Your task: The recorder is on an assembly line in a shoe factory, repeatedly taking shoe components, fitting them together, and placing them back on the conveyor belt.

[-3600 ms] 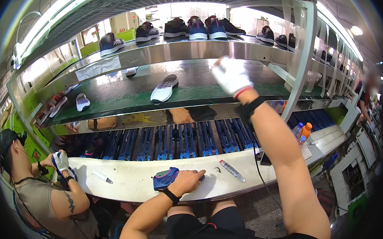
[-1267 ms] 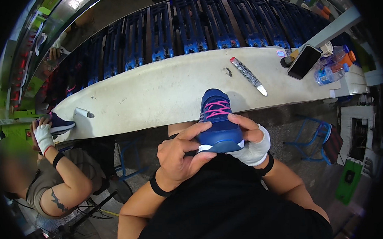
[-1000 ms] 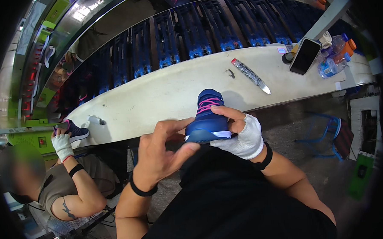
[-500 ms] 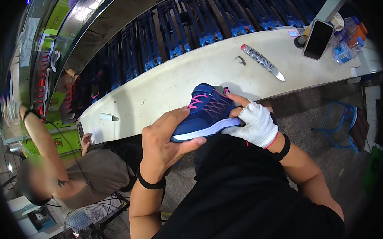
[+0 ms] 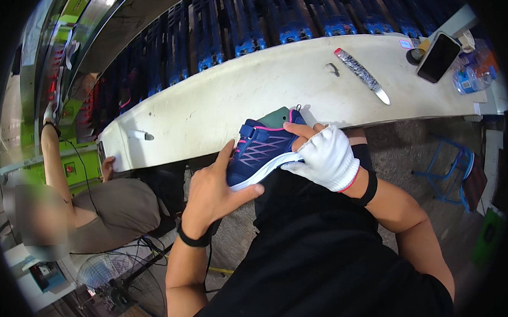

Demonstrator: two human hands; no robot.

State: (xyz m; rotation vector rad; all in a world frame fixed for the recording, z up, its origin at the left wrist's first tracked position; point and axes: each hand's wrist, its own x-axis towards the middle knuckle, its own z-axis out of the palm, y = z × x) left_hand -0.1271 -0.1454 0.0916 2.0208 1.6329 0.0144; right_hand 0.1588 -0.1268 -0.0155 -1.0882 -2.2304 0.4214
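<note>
Between my two hands is a navy blue sneaker (image 5: 263, 148) with pink trim, criss-cross side lines and a white sole. A green shoe last (image 5: 276, 118) shows in its opening. My bare left hand (image 5: 210, 186) is closed round the toe end, thumb along the sole and fingers on the upper. In a white fingerless-tipped glove, my right hand (image 5: 325, 155) grips the heel end, its bare index finger lying against the collar. The shoe is tilted on its side above the near edge of the white bench (image 5: 184, 119). My right palm is hidden.
A wrapped-handle knife (image 5: 362, 74) lies on the bench beside a small dark curved piece (image 5: 333, 70). Further right are a phone (image 5: 439, 57) and plastic bottles (image 5: 469, 80). Blue racks (image 5: 248, 28) line the far side. A co-worker (image 5: 114, 207) sits left; a blue-framed stool (image 5: 456, 169) stands right.
The sneaker has rolled toward me, so its side lines and the green last show more. My right index finger has moved onto the collar. The co-worker's raised arm has shifted.
</note>
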